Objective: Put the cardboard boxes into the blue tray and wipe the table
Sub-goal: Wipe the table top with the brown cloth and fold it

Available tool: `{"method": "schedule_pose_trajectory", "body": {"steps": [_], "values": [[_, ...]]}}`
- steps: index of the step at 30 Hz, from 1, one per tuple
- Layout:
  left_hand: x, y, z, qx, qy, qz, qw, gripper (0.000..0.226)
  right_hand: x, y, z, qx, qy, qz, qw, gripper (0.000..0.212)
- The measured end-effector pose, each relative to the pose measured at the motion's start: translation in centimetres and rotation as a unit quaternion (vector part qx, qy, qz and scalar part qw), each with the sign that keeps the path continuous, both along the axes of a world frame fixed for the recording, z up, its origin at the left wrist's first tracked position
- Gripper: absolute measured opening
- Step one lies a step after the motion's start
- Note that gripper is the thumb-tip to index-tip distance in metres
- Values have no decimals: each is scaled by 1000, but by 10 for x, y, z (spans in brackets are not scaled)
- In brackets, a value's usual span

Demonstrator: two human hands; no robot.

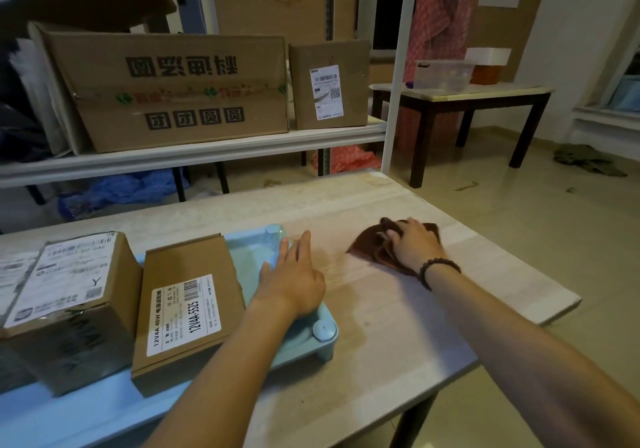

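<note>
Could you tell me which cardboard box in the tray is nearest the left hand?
The flat brown cardboard box labelled 12V4A, beside the left hand; the taller box sits farther left.

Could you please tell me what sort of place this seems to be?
Most likely a small storeroom or parcel-packing room. Large taped cartons stand on a white shelf, labelled boxes sit in the blue tray on the worktable, and a clear storage tub rests on a side table.
</note>
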State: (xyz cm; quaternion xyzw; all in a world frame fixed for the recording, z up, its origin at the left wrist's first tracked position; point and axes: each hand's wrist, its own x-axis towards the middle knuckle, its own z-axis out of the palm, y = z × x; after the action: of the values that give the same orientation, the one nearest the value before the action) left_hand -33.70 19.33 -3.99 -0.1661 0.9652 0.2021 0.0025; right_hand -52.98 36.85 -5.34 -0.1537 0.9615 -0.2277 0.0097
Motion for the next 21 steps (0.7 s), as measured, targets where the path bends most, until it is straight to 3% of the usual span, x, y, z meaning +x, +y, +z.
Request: {"method": "schedule_pose_trajectory", "body": {"steps": [2,4,7,10,12,14,17,21], "values": [[0,-1,0,3,-1,4,1000,70,-18,25,0,23,0,-49,999,47],[1,-3,1,4,0,6,1000,70,-15,21,1,30,1,-36,999,45],[2,-4,3,8,6,3,1000,70,30,-17,5,13,3,87,996,41],[2,-6,4,9,8,5,1000,70,90,-55,10,46,23,252,966,42],[3,-5,4,9,10,8,1000,70,102,-54,8,43,21,284,958,44],[4,-4,5,14,7,7,1000,70,88,-31,9,12,-4,248,969,44],[4,1,7,7,6,14,1000,69,46,39,15,-22,-27,115,993,38],[3,4,6,5,7,12,1000,69,19,107,12,15,-6,53,998,36]]}}
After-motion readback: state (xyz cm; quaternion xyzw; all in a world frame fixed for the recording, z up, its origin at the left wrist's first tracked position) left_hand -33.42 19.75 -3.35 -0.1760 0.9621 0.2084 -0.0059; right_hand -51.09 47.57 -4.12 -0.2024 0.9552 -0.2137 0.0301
